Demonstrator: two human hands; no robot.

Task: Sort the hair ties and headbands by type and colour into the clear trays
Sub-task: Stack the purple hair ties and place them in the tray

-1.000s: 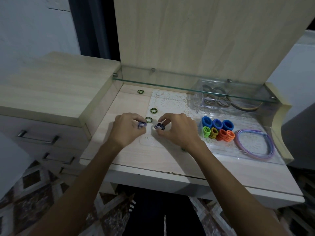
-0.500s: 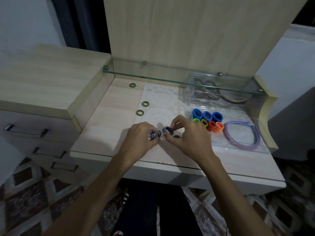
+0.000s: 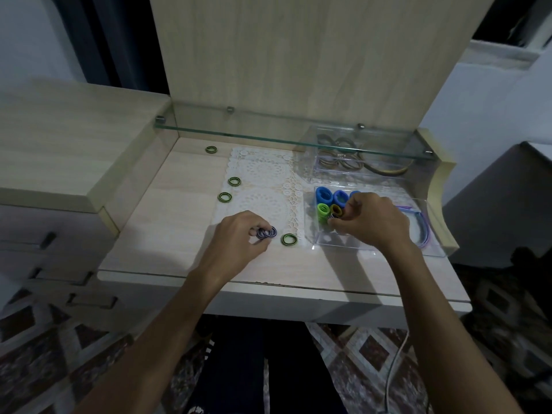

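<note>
Four green-and-black hair ties lie loose on the desk (image 3: 167, 234), each a small flat ring: one far back near the glass shelf (image 3: 211, 149), two at the left edge of the lace mat (image 3: 234, 181) (image 3: 224, 197), and one near the front (image 3: 288, 239), just right of the left hand. The left hand (image 3: 236, 237) has its fingers curled and pinches a small stack of dark purple ties (image 3: 266, 232), holding them low over the mat's near edge. The right hand (image 3: 369, 221) reaches into the near clear tray (image 3: 337, 243), fingers curled round a dark striped tie (image 3: 332, 217) at the row of rings; the tie is mostly hidden by the fingers.

Inside that tray stand thick blue ties (image 3: 325, 195) at the far side, then a lime green stack (image 3: 323, 211) and an olive-yellow one (image 3: 336, 209) nearer. A thin purple headband (image 3: 424, 231) curves along the tray's right part. A second clear tray (image 3: 328, 162) sits farther back under the shelf, holding brownish rings and a curved brown headband (image 3: 385, 171).

Lace mat (image 3: 263, 171): white, openwork, round motifs. Desk surface: pale wood grain, with open room at its left half and along the front edge. Raised wooden sides border it left and right. Patterned floor tiles (image 3: 44, 354) show below.
</note>
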